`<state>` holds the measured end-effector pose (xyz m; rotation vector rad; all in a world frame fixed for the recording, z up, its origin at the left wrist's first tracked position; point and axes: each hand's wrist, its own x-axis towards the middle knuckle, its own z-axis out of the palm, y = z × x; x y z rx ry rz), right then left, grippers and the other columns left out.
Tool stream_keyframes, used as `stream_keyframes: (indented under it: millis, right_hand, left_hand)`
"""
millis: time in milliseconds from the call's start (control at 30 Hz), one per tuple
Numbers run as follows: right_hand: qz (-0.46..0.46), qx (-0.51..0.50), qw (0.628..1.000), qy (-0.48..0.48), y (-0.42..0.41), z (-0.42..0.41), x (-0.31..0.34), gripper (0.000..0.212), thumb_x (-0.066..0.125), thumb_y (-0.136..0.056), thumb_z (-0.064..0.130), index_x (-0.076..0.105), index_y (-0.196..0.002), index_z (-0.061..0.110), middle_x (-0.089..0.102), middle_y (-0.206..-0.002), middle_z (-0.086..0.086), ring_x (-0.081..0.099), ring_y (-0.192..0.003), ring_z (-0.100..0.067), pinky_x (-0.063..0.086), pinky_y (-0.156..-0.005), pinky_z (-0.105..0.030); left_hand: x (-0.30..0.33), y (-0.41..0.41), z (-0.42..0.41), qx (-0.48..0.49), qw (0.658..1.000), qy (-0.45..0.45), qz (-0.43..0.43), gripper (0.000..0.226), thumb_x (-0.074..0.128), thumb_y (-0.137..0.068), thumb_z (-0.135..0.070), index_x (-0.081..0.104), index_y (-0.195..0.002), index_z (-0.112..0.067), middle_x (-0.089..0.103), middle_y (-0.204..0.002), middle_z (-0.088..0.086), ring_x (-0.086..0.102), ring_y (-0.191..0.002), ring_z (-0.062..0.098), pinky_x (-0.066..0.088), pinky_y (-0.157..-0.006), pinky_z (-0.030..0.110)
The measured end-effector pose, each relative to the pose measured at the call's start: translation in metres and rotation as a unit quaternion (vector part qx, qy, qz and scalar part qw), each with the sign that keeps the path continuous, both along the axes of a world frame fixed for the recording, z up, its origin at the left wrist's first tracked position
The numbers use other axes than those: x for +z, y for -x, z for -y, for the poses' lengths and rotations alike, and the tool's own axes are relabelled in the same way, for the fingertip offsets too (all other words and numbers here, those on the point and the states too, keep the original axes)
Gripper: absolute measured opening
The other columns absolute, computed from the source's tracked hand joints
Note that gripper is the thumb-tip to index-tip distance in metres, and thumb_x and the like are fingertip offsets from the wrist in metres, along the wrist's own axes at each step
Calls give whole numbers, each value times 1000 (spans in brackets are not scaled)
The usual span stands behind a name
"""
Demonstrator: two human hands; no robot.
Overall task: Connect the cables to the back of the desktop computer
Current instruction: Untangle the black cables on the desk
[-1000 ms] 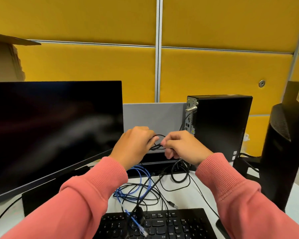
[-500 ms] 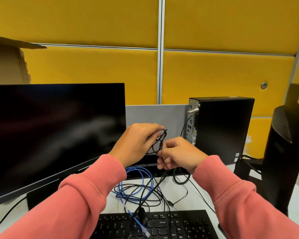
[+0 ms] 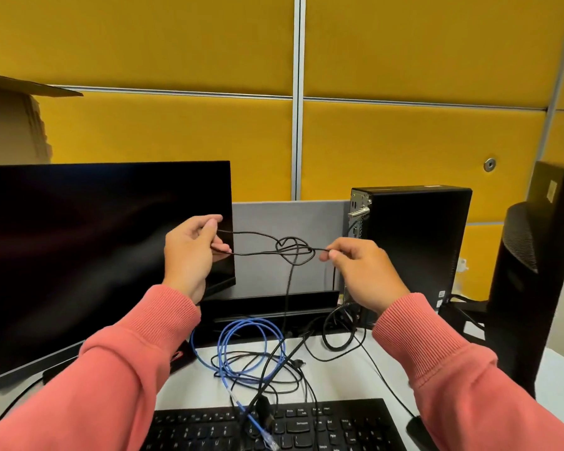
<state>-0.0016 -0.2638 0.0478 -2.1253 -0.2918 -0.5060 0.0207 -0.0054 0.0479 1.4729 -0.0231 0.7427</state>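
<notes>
While knotted, black cable [image 3: 293, 252] stretched between pinching fingers [image 3: 334, 254].

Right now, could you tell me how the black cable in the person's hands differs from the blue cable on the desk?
The black cable is thin, held up in the air and knotted in a tangle; the blue cable is thicker and lies in loose loops on the desk.
The left hand and right hand pinch the black cable; neither hand touches the blue cable.
The blue cable's clear plug rests on the keyboard.
</notes>
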Motion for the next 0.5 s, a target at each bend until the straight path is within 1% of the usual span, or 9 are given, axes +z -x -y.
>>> stream_keyframes:
  millis: [33,100,167,200,267,333,367,433,500]
  right_hand:
    - [5,-4,1000,-9,0,-1,1,27,51,-104,22,74,-89,26,53,-62,10,43,-56,-13,37,-56,-28]
    - [9,5,1000,-28,2,-5,3,28,49,-104,19,72,-89,23,56,-59,16,43,-58,-13,37,-55,-28]
    - [8,30,998,-51,6,-7,3,29,48,-104,16,71,-88,21,53,-54,14,45,-58,-16,38,-55,-28]
    - [7,39,998,-55,7,-6,3,29,49,-103,15,72,-87,20,51,-53,11,46,-57,-15,39,-54,-27]
    - [10,47,998,-48,10,-3,1,28,52,-102,14,74,-87,21,49,-52,12,41,-51,-8,36,-49,-19]
    - [21,48,997,-53,13,-3,-4,27,54,-102,15,75,-86,21,51,-56,12,38,-49,-4,36,-49,-17]
    - [26,49,997,-60,15,-3,-7,24,58,-100,17,75,-84,20,53,-58,11,40,-50,-2,39,-54,-18]
    - [30,55,995,-75,20,-3,-15,20,65,-97,22,74,-79,18,54,-55,14,45,-53,0,43,-61,-21]
    - [35,62,994,-81,25,-3,-27,19,69,-95,22,73,-77,17,55,-52,16,49,-53,1,42,-61,-20]
  left_hand:
    - [-2,1,1,-4,1000,11,-10,24,50,-108,-14,72,-114,-18,59,-73,6,63,-57,7,59,-64,24]
    - [-4,2,4,-34,999,-5,-41,25,49,-108,-14,73,-113,-16,62,-79,9,61,-54,9,60,-72,31]
    - [-4,7,12,-110,990,-24,-90,25,51,-105,-16,76,-108,-14,71,-90,14,61,-54,14,57,-81,40]
    - [-4,10,16,-147,982,-31,-114,25,53,-102,-19,77,-106,-12,75,-97,14,62,-56,17,56,-83,41]
    - [-1,18,25,-199,969,-38,-142,32,52,-100,-26,78,-106,-9,77,-108,13,67,-65,21,57,-80,38]
    - [1,26,34,-246,957,-23,-152,35,47,-103,-30,74,-116,-12,76,-110,13,71,-73,25,57,-78,37]
    - [0,29,39,-272,949,-20,-156,34,47,-104,-29,71,-123,-16,76,-110,13,73,-78,28,58,-81,39]
    - [-6,35,49,-321,932,-45,-162,35,47,-103,-20,66,-132,-25,74,-119,10,75,-89,31,57,-89,43]
    - [-20,41,58,-349,921,-59,-165,40,49,-101,-10,64,-134,-27,68,-128,11,74,-94,27,57,-91,41]
